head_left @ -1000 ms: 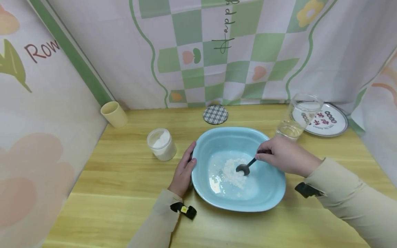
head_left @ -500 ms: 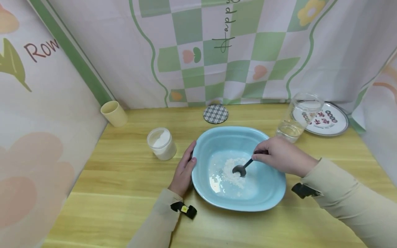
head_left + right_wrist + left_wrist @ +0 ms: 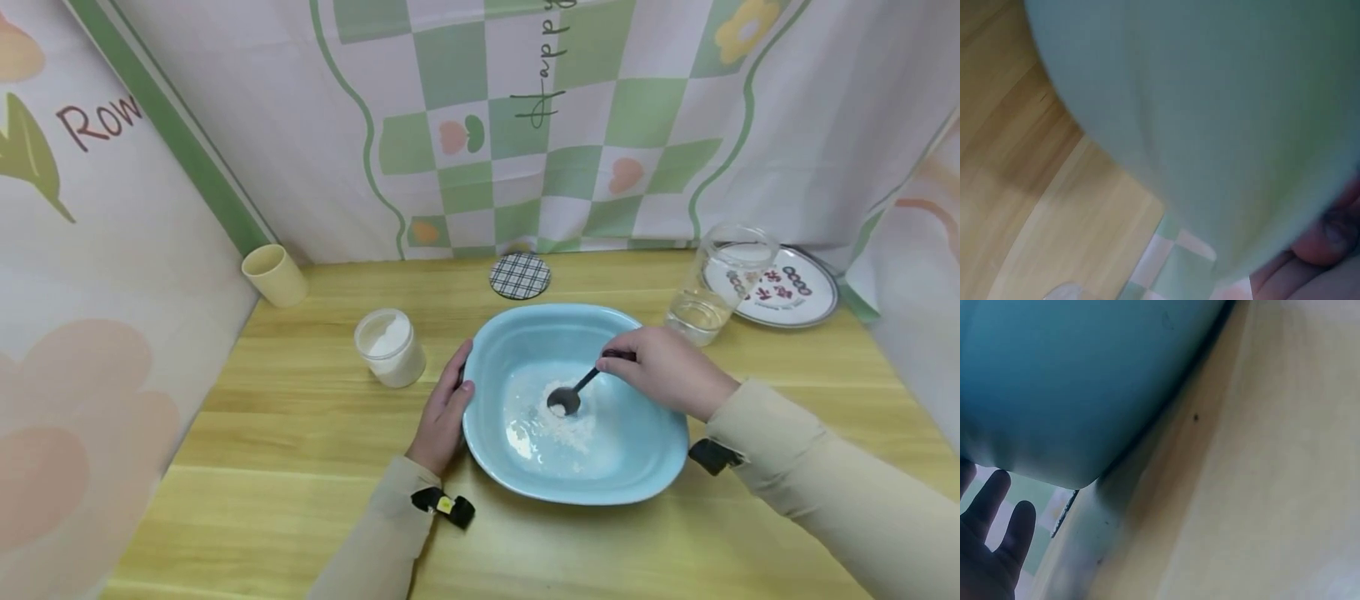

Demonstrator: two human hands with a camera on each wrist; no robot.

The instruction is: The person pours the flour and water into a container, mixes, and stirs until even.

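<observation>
My right hand (image 3: 667, 371) pinches the dark handle of a small spoon (image 3: 564, 401) over a light blue basin (image 3: 577, 492). A little white powder shows in the spoon's bowl. Beneath it, more white powder (image 3: 573, 433) lies in a patch on the basin's wet-looking floor. My left hand (image 3: 442, 417) rests against the basin's left side, thumb at the rim. In the left wrist view the fingers (image 3: 1017, 534) reach out straight beside the basin's outer wall (image 3: 1085, 381). The right wrist view shows the basin's wall (image 3: 1166, 94) blurred, hiding the spoon, with curled fingers (image 3: 1319, 244) at its edge.
Left of the basin stands a clear jar (image 3: 392, 348) of white powder. A yellow cup (image 3: 275, 277) is at the far left, a checked round coaster (image 3: 520, 276) at the back. At right, a glass (image 3: 697, 312) with clear liquid stands before a patterned plate (image 3: 810, 304).
My right hand has moved leftward with the spoon, its bowl shifting left and slightly away from me across the powder. My left hand stays at the basin's side.
</observation>
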